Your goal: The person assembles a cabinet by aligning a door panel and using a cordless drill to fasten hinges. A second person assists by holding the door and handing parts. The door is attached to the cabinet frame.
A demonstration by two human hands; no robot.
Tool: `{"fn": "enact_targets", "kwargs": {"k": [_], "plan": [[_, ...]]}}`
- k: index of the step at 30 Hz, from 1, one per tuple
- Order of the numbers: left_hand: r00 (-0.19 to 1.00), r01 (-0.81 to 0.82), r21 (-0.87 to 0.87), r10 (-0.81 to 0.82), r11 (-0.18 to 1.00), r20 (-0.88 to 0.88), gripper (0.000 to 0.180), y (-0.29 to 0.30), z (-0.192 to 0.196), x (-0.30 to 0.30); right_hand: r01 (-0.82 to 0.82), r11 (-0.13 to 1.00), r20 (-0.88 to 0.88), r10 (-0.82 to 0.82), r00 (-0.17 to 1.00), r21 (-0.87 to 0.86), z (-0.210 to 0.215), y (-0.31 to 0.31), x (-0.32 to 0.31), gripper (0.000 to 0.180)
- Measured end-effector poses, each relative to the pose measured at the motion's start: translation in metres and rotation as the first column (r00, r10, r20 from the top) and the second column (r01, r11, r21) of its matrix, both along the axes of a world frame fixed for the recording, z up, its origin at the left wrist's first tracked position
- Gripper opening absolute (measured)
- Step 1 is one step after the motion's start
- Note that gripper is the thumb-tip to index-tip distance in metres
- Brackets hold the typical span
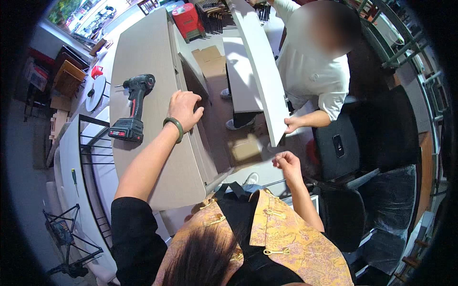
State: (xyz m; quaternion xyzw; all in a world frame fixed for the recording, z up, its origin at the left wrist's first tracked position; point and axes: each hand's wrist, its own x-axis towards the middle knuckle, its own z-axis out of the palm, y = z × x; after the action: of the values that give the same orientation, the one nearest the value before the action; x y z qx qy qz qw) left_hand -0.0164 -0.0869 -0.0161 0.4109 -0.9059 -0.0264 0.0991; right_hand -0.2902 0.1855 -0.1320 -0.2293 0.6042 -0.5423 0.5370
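Observation:
My left hand (pixel 185 112), with a green bangle (pixel 174 127) on its wrist, rests on the edge of a long beige-grey cabinet (pixel 164 164), its thumb spread from the fingers. To its left, a black and red cordless drill (pixel 135 107) lies on the same surface, its bit pointing left. My right hand (pixel 288 167) is raised over the floor, thumb and fingers pinched together. Whether something small is between them cannot be made out. Just beyond it is the lower end of a long white panel (pixel 260 69), which a co-worker's hand (pixel 296 124) holds.
The co-worker in a white shirt (pixel 315 78) stands at the far right. A white board (pixel 241 71) and cardboard (pixel 210 61) are past the cabinet. Black chairs (pixel 336 148) fill the right side. Red stacked stools (pixel 187 21) stand far back; a screwdriver (pixel 74 175) lies at left.

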Motion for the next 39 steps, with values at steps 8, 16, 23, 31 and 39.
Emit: {"fn": "enact_targets", "kwargs": {"k": [8,16,23,31,39], "plan": [[1.0,-0.026,-0.016,0.026,1.0,-0.001,0.039,0.004,0.002,-0.002,0.432,0.852,-0.339,-0.516,0.787,-0.295,0.1,0.027,-0.028,0.012],[0.998,-0.045,0.009,0.046,0.999,-0.032,0.043,0.005,0.003,-0.001,0.066,0.922,-0.543,-0.282,0.791,-0.382,0.166,-0.042,-0.021,0.032],[0.997,-0.067,0.034,0.068,0.997,-0.031,0.047,0.01,0.006,-0.002,-0.094,0.945,-0.781,-0.199,0.592,-0.312,0.201,-0.09,-0.022,0.076],[0.996,-0.065,0.015,0.066,0.998,-0.053,0.051,0.011,0.007,0.0,-0.137,0.951,-0.953,-0.29,-0.084,-0.277,0.238,-0.1,0.0,0.07],[0.997,-0.054,0.055,0.057,0.997,-0.048,0.051,0.01,0.009,-0.001,-0.297,0.908,-0.477,-0.409,-0.777,-0.296,0.335,-0.225,-0.04,0.078]]}}
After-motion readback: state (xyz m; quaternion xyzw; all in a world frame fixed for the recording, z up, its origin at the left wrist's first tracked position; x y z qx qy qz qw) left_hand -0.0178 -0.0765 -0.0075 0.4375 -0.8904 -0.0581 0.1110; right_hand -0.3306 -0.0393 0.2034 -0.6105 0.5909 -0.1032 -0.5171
